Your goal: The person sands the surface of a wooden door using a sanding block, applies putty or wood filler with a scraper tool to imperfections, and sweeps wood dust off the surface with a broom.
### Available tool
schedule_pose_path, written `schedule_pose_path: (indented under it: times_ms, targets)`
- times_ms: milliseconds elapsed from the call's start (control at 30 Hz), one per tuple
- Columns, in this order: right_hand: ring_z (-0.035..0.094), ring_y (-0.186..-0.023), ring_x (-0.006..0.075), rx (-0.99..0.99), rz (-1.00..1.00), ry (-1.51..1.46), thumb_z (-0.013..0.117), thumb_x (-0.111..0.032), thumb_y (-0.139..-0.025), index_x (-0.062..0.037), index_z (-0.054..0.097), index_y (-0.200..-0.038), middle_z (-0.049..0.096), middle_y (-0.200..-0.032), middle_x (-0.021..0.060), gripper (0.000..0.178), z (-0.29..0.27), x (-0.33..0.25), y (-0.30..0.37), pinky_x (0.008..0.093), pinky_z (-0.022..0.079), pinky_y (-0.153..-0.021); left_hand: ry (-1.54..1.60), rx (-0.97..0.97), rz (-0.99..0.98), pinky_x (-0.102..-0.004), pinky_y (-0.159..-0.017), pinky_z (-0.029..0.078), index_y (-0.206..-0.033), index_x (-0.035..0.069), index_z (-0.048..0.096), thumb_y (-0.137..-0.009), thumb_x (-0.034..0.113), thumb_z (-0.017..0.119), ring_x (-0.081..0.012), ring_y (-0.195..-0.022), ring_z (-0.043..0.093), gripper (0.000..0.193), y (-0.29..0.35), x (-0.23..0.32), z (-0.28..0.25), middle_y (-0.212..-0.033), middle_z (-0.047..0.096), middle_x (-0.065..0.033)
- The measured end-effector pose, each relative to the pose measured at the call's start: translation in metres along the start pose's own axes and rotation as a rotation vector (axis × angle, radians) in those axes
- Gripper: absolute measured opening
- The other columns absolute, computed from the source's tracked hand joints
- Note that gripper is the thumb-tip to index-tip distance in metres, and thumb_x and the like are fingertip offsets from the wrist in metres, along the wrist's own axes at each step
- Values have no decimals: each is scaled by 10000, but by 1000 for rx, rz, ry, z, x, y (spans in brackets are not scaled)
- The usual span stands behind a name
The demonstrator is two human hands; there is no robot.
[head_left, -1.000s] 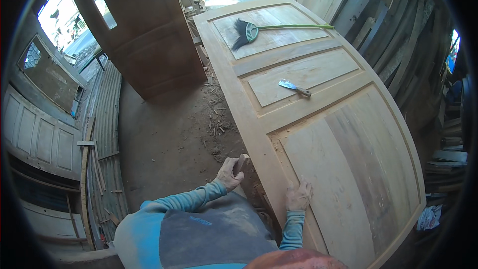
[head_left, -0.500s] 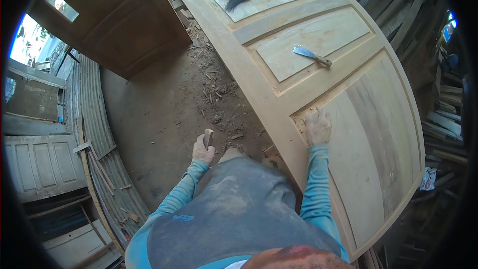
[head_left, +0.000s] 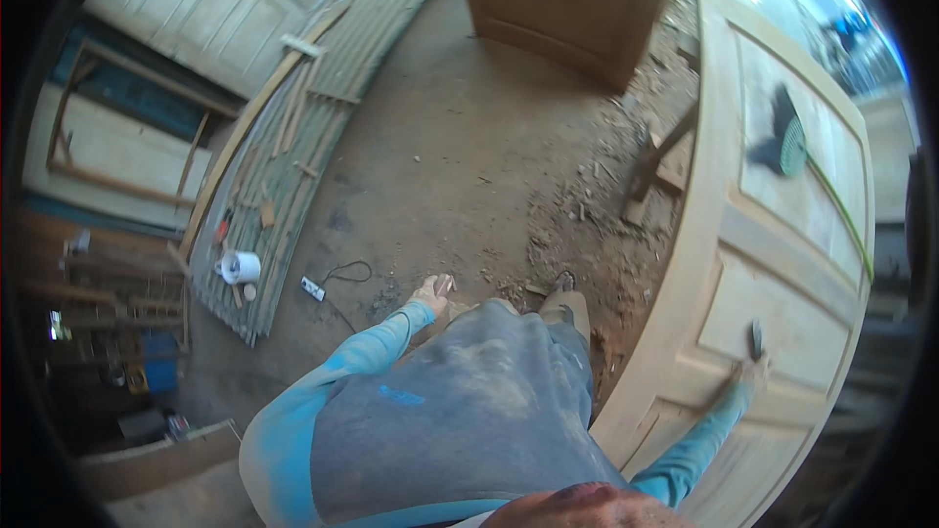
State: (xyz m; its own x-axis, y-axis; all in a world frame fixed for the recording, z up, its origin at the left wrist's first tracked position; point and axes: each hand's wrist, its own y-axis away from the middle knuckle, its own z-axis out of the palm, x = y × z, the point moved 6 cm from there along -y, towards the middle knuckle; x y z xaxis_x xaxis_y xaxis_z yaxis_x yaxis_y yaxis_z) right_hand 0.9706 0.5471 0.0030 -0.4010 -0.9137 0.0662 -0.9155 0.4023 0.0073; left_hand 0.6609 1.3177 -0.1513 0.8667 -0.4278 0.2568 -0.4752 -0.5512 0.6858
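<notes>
My right hand point(head_left: 749, 374) is closed around the handle end of a putty knife point(head_left: 756, 336), over the pale wooden panel door point(head_left: 729, 166). The knife's blade points away from me, and the fingers are partly blurred. My left hand point(head_left: 428, 293) hangs over the floor in front of my apron, closed on a small brown block point(head_left: 445, 284) whose kind I cannot make out. On the door's far panel lies a broom point(head_left: 793, 145) with dark bristles, a green head and a long green handle.
A brown door point(head_left: 572, 0) stands ahead. Wood scraps point(head_left: 587, 200) litter the floor beside a wooden support point(head_left: 660, 171). To the left are corrugated sheets point(head_left: 333, 127), a white container point(head_left: 239, 267), a power strip point(head_left: 313, 288) with a cord, and a pale panelled door point(head_left: 196, 10).
My view has swung to the left, so the door shows farther right. My right hand has gone from the door's nearer panel to the putty knife and taken hold of it.
</notes>
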Motion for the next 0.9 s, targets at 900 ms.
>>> schedule_pose_path:
  times_ms: [900]
  targets:
    - [664,-937,342,-327,-931,-786,591,-153,-919,-24,615,-1195,675,-1010,188,305,-52,-714,163,451,528,-853,929,548,214,-410,-746,574,-1175,3,575,-944,292,635,-273,-819,699,375,-199,-53,-96,-961,683,-134]
